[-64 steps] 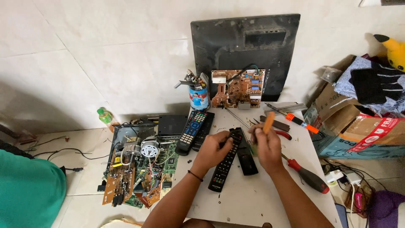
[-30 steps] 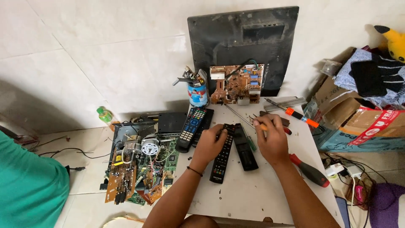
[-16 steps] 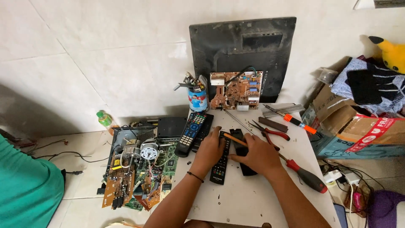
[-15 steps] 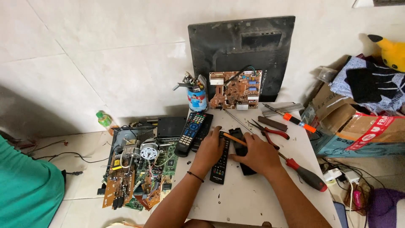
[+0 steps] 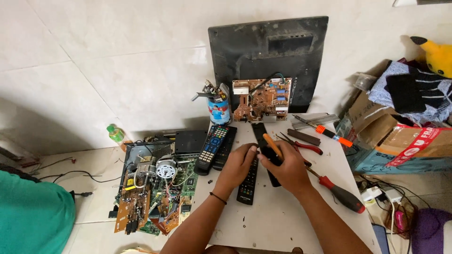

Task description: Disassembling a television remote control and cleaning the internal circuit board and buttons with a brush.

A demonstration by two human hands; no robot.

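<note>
My left hand (image 5: 239, 164) covers the top end of the remote (image 5: 248, 183), pressing it on the bench (image 5: 282, 221); its long axis runs from me toward the wall. My right hand (image 5: 285, 169) grips an orange screwdriver (image 5: 272, 146) and hides much of the black cover (image 5: 262, 138) lying beside the remote. The screwdriver tip I cannot see.

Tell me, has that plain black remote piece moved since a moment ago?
Yes. The black remote piece has slid away from the person, its far end now close to the upright circuit board.
</note>
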